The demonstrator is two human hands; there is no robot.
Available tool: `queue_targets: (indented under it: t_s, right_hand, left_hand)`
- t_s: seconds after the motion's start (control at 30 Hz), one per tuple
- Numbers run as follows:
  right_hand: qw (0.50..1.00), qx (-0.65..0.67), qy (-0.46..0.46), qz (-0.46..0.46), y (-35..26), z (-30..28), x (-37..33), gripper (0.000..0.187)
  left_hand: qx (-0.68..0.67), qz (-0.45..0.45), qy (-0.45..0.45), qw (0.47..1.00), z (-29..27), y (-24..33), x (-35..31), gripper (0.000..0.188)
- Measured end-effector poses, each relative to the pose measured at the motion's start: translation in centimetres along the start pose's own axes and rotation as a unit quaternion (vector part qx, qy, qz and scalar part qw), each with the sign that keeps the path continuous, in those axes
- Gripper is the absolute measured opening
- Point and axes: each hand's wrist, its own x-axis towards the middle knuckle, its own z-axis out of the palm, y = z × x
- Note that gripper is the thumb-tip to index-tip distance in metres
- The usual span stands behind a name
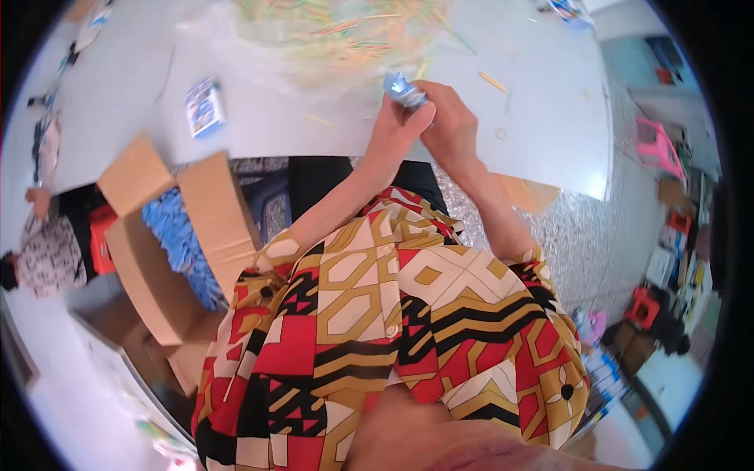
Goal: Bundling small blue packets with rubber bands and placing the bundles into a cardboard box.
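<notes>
Over the front edge of the white table, my left hand (pixel 386 133) and my right hand (pixel 452 125) come together around a small shiny blue packet (pixel 405 91). The packet's upper end sticks out above my fingers, and its lower part is hidden by them. Both hands are closed on it, the left thumb lying across toward the right hand. Beyond them lies a blurred heap of thin coloured strips (pixel 345 31), mostly green, yellow and orange, partly in clear plastic.
A blue-and-white box (pixel 205 107) sits on the table (pixel 259 118) at the left. Beside me stands an open cardboard box (pixel 149 275) full of blue packets (pixel 182 243). A yellow strip (pixel 492 81) lies on the right. Another person (pixel 51 251) is at far left; a pink stool (pixel 658 147) stands right.
</notes>
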Motion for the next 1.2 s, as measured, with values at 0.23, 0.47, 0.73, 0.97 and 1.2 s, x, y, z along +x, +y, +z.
queue_targets:
  t_s: [0.23,0.47,0.73,0.97,1.2]
  right_hand:
    - [0.981,0.129,-0.142,-0.002,-2.6,0.4,-1.3,0.055]
    - [0.942,0.261,-0.125,0.171,-0.1,-2.3,-0.5,0.063]
    - [0.973,0.183,-0.131,0.044,2.3,-2.9,0.1,0.055]
    - [0.949,0.228,-0.171,0.132,3.2,-2.1,-1.0,0.035]
    - [0.948,0.254,-0.19,0.041,0.7,-4.1,-1.0,0.037]
  left_hand:
    - [-0.111,-0.029,0.058,0.992,-2.3,1.5,0.4,0.018]
    - [0.112,0.101,-0.13,0.98,-1.4,0.9,1.2,0.013]
    - [0.418,0.385,-0.151,0.809,-0.5,2.2,2.3,0.029]
    - [0.347,0.234,-0.121,0.9,-3.4,-0.9,2.7,0.056]
    - [0.308,0.285,-0.183,0.889,-0.9,0.8,0.9,0.076]
